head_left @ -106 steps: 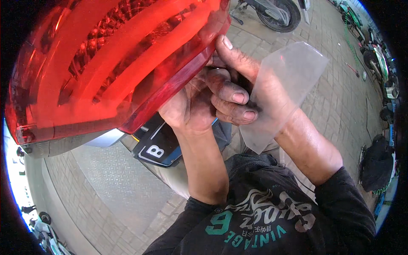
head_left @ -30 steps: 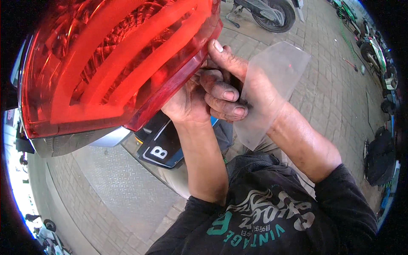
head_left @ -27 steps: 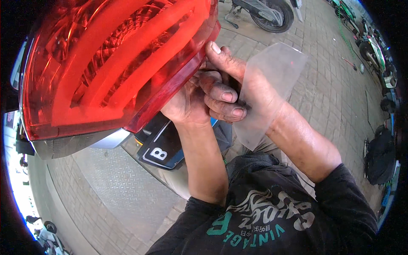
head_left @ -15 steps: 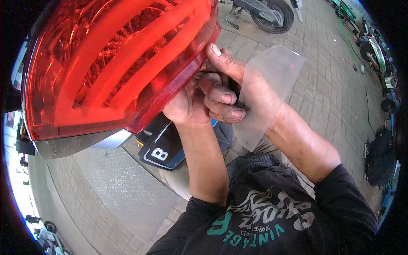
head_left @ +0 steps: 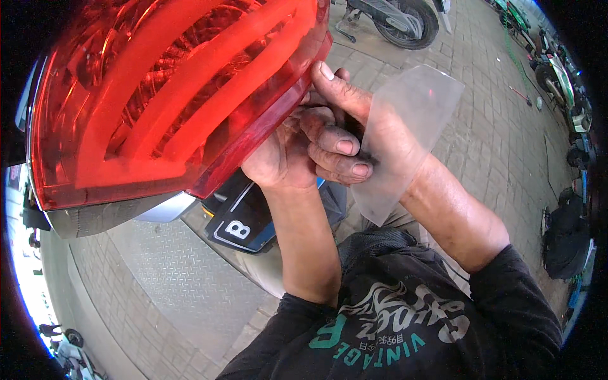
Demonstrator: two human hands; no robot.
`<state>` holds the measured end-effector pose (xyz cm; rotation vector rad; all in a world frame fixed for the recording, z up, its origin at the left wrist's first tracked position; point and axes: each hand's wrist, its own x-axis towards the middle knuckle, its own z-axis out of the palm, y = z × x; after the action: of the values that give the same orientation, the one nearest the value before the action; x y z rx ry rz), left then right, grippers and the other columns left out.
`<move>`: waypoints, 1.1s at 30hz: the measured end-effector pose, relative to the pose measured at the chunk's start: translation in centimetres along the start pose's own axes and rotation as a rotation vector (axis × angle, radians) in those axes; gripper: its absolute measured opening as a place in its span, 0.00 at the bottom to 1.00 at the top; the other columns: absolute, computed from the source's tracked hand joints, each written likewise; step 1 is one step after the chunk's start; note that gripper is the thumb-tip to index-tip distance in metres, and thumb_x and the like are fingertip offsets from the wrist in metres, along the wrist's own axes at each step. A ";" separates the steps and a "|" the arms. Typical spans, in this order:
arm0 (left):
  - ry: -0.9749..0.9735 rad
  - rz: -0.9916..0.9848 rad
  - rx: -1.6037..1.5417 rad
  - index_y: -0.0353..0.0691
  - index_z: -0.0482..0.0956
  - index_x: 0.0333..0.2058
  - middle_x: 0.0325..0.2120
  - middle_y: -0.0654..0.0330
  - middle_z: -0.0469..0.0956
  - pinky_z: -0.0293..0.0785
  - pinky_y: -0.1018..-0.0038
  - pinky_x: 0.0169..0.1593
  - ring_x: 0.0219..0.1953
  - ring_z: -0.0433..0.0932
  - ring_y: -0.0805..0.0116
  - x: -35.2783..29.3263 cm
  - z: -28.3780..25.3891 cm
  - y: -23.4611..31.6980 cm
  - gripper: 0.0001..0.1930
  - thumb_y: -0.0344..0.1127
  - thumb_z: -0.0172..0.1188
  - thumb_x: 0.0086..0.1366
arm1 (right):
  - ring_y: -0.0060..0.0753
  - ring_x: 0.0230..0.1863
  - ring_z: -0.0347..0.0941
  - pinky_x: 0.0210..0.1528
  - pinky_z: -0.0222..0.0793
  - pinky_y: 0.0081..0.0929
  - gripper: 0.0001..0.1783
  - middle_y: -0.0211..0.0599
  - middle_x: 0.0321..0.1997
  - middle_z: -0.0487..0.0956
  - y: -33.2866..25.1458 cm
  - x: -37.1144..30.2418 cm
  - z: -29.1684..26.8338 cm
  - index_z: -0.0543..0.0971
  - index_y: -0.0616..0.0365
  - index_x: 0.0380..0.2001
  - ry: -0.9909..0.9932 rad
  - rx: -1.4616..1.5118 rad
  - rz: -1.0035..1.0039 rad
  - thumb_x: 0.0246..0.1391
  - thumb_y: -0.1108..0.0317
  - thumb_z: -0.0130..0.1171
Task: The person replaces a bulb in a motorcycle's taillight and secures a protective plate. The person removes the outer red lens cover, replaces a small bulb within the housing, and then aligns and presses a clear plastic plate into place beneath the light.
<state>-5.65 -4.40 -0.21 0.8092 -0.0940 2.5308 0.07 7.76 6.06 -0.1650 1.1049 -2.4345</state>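
Nearest to me is the person's black shirt (head_left: 405,323), lettered in green and white, both sleeves ending short of the elbows. Just beyond it, on the left, a big red lamp (head_left: 177,95) with curved bands in its lens hangs tilted, its lower edge running down toward the near side. The left hand (head_left: 278,158) reaches up under that edge; its fingers are lost behind the lamp, so I can't tell how they're closed. The right hand (head_left: 329,133) comes in from the right, its thumb up beside the lamp's right edge. Its other fingers are curled in, and they look clamped on a frosted sheet (head_left: 411,133), which lies slanted across the right wrist, to the right of the lamp.

Lower down, past the left forearm, sits a dark panel (head_left: 223,227) bearing one white character. Farther off, on the left, a patterned metal plate (head_left: 183,272) lies on the brick floor (head_left: 481,145). A black bundle (head_left: 565,240) rests over on the far right, and a motorbike wheel (head_left: 408,28) stands at the far side.
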 end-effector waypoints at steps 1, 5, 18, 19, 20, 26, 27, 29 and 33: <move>0.069 0.012 0.042 0.26 0.61 0.53 0.43 0.34 0.69 0.62 0.49 0.49 0.39 0.72 0.39 0.2 0.4 -0.3 0.35 0.57 0.38 0.63 | 0.18 0.03 0.50 0.06 0.41 0.15 0.24 0.24 0.06 0.57 -0.1 0.0 0.0 0.64 0.52 0.18 0.013 -0.035 0.019 0.57 0.46 0.46; 0.465 0.137 0.306 0.27 0.59 0.52 0.32 0.44 0.71 0.77 0.62 0.15 0.18 0.76 0.53 0.6 3.5 -1.5 0.33 0.55 0.42 0.63 | 0.18 0.02 0.47 0.07 0.44 0.15 0.32 0.23 0.03 0.55 -0.3 -0.2 0.7 0.59 0.51 0.08 0.018 -0.128 0.043 0.59 0.42 0.37; 0.111 0.055 0.175 0.26 0.61 0.52 0.38 0.40 0.72 0.70 0.54 0.39 0.33 0.74 0.44 0.0 0.5 -0.3 0.34 0.56 0.40 0.62 | 0.19 0.04 0.53 0.05 0.41 0.17 0.21 0.26 0.08 0.60 0.2 0.2 -0.1 0.66 0.55 0.22 -0.043 0.033 -0.012 0.56 0.49 0.51; 0.092 0.047 0.166 0.26 0.61 0.52 0.39 0.40 0.72 0.69 0.53 0.40 0.34 0.74 0.43 0.0 0.3 -0.3 0.34 0.56 0.40 0.62 | 0.20 0.04 0.53 0.05 0.41 0.17 0.21 0.27 0.08 0.60 0.2 0.1 -0.2 0.66 0.55 0.22 -0.038 0.042 -0.015 0.56 0.50 0.52; 0.078 0.039 0.161 0.26 0.62 0.52 0.39 0.39 0.72 0.69 0.53 0.42 0.35 0.73 0.43 0.0 0.1 -0.4 0.34 0.56 0.39 0.62 | 0.20 0.04 0.53 0.05 0.41 0.17 0.20 0.27 0.08 0.60 0.3 0.1 -0.2 0.66 0.55 0.22 -0.034 0.051 -0.019 0.56 0.50 0.52; 0.013 0.021 0.138 0.25 0.62 0.52 0.42 0.37 0.72 0.65 0.49 0.53 0.42 0.72 0.38 0.0 -0.3 -0.4 0.35 0.57 0.38 0.62 | 0.20 0.03 0.52 0.04 0.41 0.18 0.19 0.28 0.08 0.61 0.4 0.4 -0.3 0.66 0.55 0.23 -0.005 0.070 -0.046 0.55 0.52 0.54; 0.018 0.024 0.138 0.25 0.63 0.52 0.42 0.37 0.72 0.65 0.48 0.55 0.44 0.72 0.38 -0.1 -0.2 -0.4 0.36 0.57 0.38 0.62 | 0.20 0.03 0.52 0.04 0.41 0.18 0.19 0.28 0.09 0.61 0.5 0.4 -0.4 0.66 0.55 0.24 -0.006 0.071 -0.047 0.55 0.52 0.54; 0.014 0.052 0.114 0.25 0.62 0.52 0.43 0.37 0.72 0.66 0.49 0.54 0.43 0.72 0.37 -0.1 0.0 -1.0 0.36 0.57 0.37 0.62 | 0.20 0.03 0.52 0.04 0.41 0.18 0.19 0.28 0.08 0.61 0.4 0.4 -0.3 0.66 0.55 0.24 0.006 0.066 -0.047 0.55 0.52 0.54; 0.047 0.095 0.130 0.25 0.63 0.51 0.43 0.37 0.72 0.70 0.52 0.51 0.41 0.73 0.39 0.0 0.6 -1.6 0.35 0.57 0.37 0.62 | 0.21 0.03 0.53 0.04 0.41 0.18 0.19 0.28 0.08 0.61 0.5 0.5 -0.4 0.66 0.55 0.26 -0.004 0.064 -0.052 0.54 0.51 0.54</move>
<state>-4.59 -3.13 0.20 0.8120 0.0493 2.6662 -0.33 7.50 5.34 -0.1803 1.0320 -2.5107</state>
